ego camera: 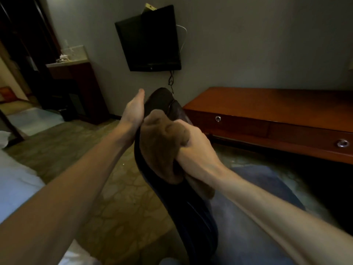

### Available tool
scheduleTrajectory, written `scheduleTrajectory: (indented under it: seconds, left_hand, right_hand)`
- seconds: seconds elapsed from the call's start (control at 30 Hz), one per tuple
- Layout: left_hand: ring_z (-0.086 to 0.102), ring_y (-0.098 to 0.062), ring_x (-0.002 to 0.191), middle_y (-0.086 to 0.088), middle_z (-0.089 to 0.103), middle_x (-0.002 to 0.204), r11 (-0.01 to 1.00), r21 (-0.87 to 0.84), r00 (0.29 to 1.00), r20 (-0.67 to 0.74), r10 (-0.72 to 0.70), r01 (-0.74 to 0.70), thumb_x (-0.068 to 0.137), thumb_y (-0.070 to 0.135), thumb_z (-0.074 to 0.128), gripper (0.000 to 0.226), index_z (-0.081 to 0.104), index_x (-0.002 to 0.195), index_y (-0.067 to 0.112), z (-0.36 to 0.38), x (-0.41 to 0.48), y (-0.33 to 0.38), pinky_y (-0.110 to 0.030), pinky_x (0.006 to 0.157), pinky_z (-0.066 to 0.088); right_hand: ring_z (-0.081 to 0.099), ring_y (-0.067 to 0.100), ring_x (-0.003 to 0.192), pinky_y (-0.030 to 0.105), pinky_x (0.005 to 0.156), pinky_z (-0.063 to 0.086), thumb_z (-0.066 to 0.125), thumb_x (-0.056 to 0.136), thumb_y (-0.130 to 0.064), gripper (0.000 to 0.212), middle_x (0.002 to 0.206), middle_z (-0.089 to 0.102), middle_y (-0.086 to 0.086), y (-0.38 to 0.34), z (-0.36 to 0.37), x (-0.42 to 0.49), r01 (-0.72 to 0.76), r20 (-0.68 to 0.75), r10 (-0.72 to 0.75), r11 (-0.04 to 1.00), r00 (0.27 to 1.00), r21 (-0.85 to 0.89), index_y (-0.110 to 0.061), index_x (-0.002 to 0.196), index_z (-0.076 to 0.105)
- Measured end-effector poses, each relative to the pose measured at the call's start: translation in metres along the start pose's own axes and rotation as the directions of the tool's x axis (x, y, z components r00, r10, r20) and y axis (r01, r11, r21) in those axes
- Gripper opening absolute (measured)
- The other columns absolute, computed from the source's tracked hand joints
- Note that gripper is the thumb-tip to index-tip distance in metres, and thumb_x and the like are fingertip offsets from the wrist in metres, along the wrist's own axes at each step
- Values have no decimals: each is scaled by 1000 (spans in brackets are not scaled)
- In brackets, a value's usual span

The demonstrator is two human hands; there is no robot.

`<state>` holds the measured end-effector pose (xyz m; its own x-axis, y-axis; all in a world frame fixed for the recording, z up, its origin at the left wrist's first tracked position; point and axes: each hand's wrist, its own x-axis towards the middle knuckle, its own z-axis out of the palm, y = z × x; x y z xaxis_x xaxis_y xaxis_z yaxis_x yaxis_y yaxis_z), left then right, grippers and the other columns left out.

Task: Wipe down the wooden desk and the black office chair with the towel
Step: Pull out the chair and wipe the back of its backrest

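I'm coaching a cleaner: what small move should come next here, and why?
Probably drag the towel down the office chair backrest with the right hand. The towel sits bunched near its top, dark backrest lies bare below, and the left hand braces the edge.

Brown cloth towel [158, 148]: soft, fuzzy terry-like nap, matt, a bit rough-looking. Black padded office chair [162, 98]: smooth leather-like cover with a faint sheen. Long reddish-brown wooden desk [267, 104]: polished wood, glossy lacquered top, smooth drawer fronts. Round silver metal ring pulls [342, 143] on the drawers: shiny. Black flat wall-mounted TV [150, 41]: plastic-looking casing, dark smooth screen. Grey wall [248, 44]: painted, matt, smooth. Patterned tan and blue carpet [122, 188]: matt pile. White bed sheet [17, 178]: plain cloth, matt. Dark wooden cabinet [76, 87]: semi-gloss wood with a pale, smooth top of unclear material.
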<state>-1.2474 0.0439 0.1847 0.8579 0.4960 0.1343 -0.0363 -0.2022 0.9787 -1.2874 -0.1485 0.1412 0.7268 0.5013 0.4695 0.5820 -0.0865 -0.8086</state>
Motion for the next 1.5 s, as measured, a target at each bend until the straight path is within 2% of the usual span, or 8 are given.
scheduleTrajectory:
  seconds: [0.13,0.33,0.6,0.67,0.8,1.0,1.13,1.5]
  left_hand:
    - [56,-22,125,1,63,127,952,288,977,-147,153,-106,105,60,28,60,62,133,19,-14,-4,8,-39,103,40]
    - [68,-8,99,13,75,95,989,133,993,102,58,-71,91,70,42,45,74,100,39,-22,-38,-6,-33,88,48]
    - [60,12,74,15,66,84,946,195,954,-105,282,-259,108,50,37,36,64,86,39,-11,-22,-26,-10,63,41]
    - [60,5,79,14,64,86,935,228,946,-112,304,-273,109,46,38,35,65,89,36,-17,-9,-32,-15,68,41]
    - [61,-11,106,11,66,101,927,247,938,-130,322,-284,111,39,36,37,68,117,21,-25,20,-40,-10,76,41]
    - [62,-25,103,4,69,93,858,430,927,-106,359,-283,110,47,31,47,66,126,21,-18,35,-37,-34,83,40]
    - [62,-36,108,-13,70,111,817,497,911,-114,396,-293,110,43,35,44,68,123,18,-13,37,-43,-41,86,46]
    - [62,12,86,22,70,97,870,351,847,-282,451,-347,91,51,57,39,74,119,29,-12,55,-73,-16,76,47]
  right_hand:
    - [72,12,94,37,85,57,66,87,-24,15,90,77,-7,-6,-14,-1,13,-45,-7,990,999,137,-36,88,75]
    - [72,22,99,53,93,57,63,88,-34,22,100,77,-2,18,-52,48,-155,-493,317,927,811,342,-25,106,73]
    - [65,30,114,46,102,52,57,86,-24,43,121,69,8,51,-4,112,-245,-276,292,950,916,193,-17,128,61]
    - [61,37,119,38,102,48,56,84,-29,54,129,66,12,59,24,117,-274,-163,288,956,944,106,-23,138,54]
    - [66,33,105,34,78,48,50,71,-43,59,111,73,2,61,65,82,-165,-321,90,962,943,-216,-38,130,50]
    - [71,20,98,41,78,57,55,73,-45,42,99,75,-8,67,46,46,-32,-237,-3,989,972,-144,-40,114,62]
    - [70,29,95,46,82,55,56,78,-46,25,90,75,-2,75,10,51,-164,-462,159,986,873,29,-34,99,65]
    - [60,28,122,42,107,47,60,94,-30,46,129,67,3,129,-54,121,-386,-543,388,914,745,123,-31,139,55]
